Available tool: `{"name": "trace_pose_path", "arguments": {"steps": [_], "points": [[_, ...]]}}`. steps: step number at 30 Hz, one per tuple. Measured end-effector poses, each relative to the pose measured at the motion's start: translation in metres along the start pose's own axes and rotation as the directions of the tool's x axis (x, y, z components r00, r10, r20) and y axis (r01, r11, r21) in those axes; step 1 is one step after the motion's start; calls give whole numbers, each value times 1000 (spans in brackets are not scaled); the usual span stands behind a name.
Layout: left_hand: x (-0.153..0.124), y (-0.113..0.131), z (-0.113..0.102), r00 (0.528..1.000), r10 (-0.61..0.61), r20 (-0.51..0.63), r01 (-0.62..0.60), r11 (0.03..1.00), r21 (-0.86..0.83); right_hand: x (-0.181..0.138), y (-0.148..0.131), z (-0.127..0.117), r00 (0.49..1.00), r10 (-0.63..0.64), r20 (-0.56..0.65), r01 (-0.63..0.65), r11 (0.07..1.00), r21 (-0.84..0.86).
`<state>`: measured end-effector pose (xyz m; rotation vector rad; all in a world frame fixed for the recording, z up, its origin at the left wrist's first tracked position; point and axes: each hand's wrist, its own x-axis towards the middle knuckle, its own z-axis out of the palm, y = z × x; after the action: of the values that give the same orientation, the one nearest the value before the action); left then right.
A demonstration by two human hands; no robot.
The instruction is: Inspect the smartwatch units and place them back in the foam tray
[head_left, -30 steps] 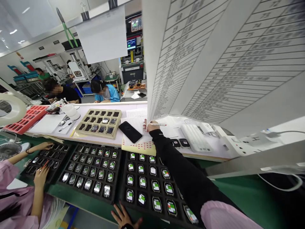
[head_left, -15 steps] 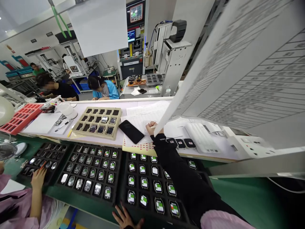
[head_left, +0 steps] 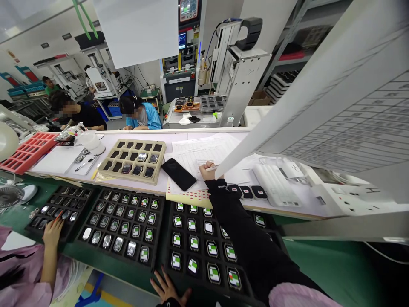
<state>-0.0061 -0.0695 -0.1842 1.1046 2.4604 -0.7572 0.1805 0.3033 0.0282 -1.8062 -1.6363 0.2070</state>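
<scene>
- On the pale tabletop (head_left: 179, 136), a light-coloured pen (head_left: 212, 168) is gripped by the curled fingers of the right hand (head_left: 208, 171), which is set over printed papers (head_left: 204, 147); the pen's tip cannot be made out.
- The right wrist is partly covered by a large hanging printed sheet (head_left: 338, 115).
- A black phone (head_left: 179, 174) is laid just left of the right hand, partly over the papers.
- Beyond the phone, a beige tray (head_left: 111, 175) is seen, partly filled with watches.
- At the near edge of a black tray (head_left: 203, 258) on the green tabletop (head_left: 319, 264), the left hand (head_left: 169, 292) is spread wide, and nothing is seen held in it; whether the tray is touched cannot be told.
- Watches with green-and-white screens are set in the tray's compartments, some hidden by the right sleeve (head_left: 252, 238).
- Farther left, an orange stick (head_left: 59, 215) is held by a co-worker's hand (head_left: 53, 232).
</scene>
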Motion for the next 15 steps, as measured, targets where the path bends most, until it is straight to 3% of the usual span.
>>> {"name": "trace_pose_path", "arguments": {"steps": [9,15], "points": [[3,-7,1,999,34,25,-32,996,-78,-3,0,-2,1000,26,-7,-26,999,36],[-2,2,22,989,-3,-146,-24,983,-181,-5,-3,-11,1000,10,-4,-10,999,54]]}}
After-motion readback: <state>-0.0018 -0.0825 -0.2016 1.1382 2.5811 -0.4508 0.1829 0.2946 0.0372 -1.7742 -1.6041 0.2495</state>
